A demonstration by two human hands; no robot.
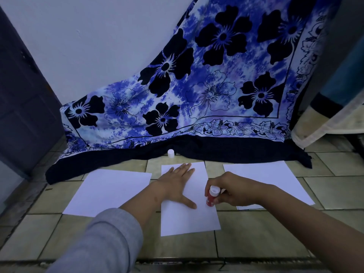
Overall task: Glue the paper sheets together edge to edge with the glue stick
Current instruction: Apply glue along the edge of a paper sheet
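Sleeve: we count one grey sleeve [102, 243], at 7 o'clock, on the left arm; the right forearm is bare.
Floor: a tiled floor [256, 233] carries everything.
Sheets: we count three white sheets, lying apart. The middle sheet [187, 219] is nearest, the left sheet [110, 190] is at its 9 o'clock, and the right sheet [275, 174] is at its 2 o'clock.
Left hand [177, 184]: it lies flat on the middle sheet, fingers straight and close together, thumb splayed toward 4 o'clock.
Right hand [234, 191]: its fingers are clamped round the one glue stick [211, 197].
Glue stick: it has a red body with its white end up. It is tilted, at the middle sheet's right edge, 3 o'clock.
Cap: one white cap [171, 153] stands at the middle sheet's 12 o'clock, just beside the cloth's dark hem.
Cloth: one blue flowered cloth [197, 85] hangs farthest back.
Hidden: the right hand and forearm cover the right sheet's near-left corner. We cannot tell whether the stick's lower tip touches paper, and its label is too small to read.
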